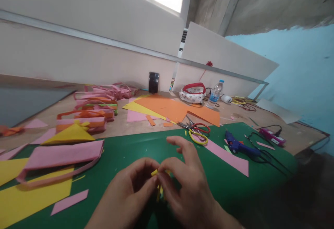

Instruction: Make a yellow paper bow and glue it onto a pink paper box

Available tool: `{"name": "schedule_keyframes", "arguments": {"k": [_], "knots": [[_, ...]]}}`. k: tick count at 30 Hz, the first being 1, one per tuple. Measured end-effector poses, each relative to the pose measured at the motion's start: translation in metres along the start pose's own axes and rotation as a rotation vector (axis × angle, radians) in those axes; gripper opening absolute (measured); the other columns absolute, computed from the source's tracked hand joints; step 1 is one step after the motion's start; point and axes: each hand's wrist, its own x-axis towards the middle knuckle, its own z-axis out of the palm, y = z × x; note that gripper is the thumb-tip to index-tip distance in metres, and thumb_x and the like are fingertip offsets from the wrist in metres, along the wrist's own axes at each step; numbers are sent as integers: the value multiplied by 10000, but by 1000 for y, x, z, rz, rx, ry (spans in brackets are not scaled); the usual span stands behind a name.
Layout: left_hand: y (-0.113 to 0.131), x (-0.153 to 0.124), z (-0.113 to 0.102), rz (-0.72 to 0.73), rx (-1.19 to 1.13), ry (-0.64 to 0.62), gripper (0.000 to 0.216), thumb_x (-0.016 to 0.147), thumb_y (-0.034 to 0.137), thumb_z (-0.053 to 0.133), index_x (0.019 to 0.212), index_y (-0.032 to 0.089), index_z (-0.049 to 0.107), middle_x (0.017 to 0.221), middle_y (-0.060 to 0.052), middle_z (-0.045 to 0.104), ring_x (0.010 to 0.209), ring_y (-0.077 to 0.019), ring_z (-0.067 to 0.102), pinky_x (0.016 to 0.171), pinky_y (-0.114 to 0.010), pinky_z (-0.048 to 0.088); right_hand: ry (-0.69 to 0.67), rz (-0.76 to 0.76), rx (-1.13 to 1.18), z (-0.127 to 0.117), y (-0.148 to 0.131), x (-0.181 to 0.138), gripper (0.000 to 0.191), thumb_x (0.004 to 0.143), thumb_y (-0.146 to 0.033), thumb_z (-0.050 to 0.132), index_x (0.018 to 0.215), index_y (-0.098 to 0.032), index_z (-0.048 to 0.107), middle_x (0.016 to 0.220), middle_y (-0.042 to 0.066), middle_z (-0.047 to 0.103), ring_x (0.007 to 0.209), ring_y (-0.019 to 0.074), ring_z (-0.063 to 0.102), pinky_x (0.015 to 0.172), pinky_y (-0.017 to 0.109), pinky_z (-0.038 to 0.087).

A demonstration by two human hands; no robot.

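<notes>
Hands pinch-folding: left hand (130,190) and right hand (186,183) both grip yellow paper strip (158,187); next crease needs firm fingertip pressure.

scissors (196,130) on mat (130,149) far edge | glue gun (238,146) right of scissors | bottle (215,95) behind, near bench (287,131) far edge | folded strips (86,117) far left

Yellow paper strip (158,183); green mat (130,152); blue glue gun (236,144).
</notes>
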Motion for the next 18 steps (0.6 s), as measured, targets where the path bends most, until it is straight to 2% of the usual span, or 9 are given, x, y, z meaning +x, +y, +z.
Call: {"name": "schedule_keyframes", "arguments": {"k": [3,5,9,14,18], "knots": [[-1,1,0,-27,-18,1,192,713,388,611,754,207,563,654,36,581,586,-131,498,539,-235,411,134,-168,-85,3,-1,0,177,803,-55,545,729,-165,662,1209,108,488,1103,245,486,922,406,441],[-3,2,-1,-57,-57,6,201,702,390,619,759,207,556,625,47,551,557,-120,466,482,-214,379,191,-216,-131,7,-1,-4,184,810,-64,566,713,-187,663,1179,70,520,1076,230,498,919,388,449],[-6,2,-2,-53,-139,0,173,712,359,624,749,210,542,582,70,502,492,-89,414,418,-180,344,247,-131,-127,16,1,-17,214,832,-101,564,684,-230,650,1165,22,542,1064,224,498,903,392,459],[-4,1,-1,-89,-186,12,176,729,342,628,806,206,550,566,81,505,454,-67,390,408,-165,317,179,-130,-100,18,3,-26,177,802,-127,601,672,-235,652,1205,33,527,1073,254,495,898,427,449],[-4,-1,0,-118,-218,40,179,759,343,626,871,214,569,594,85,519,450,-53,390,431,-163,300,250,10,-12,21,-1,-27,151,843,-180,596,759,-266,686,1123,40,562,1035,236,520,890,416,460]]}}
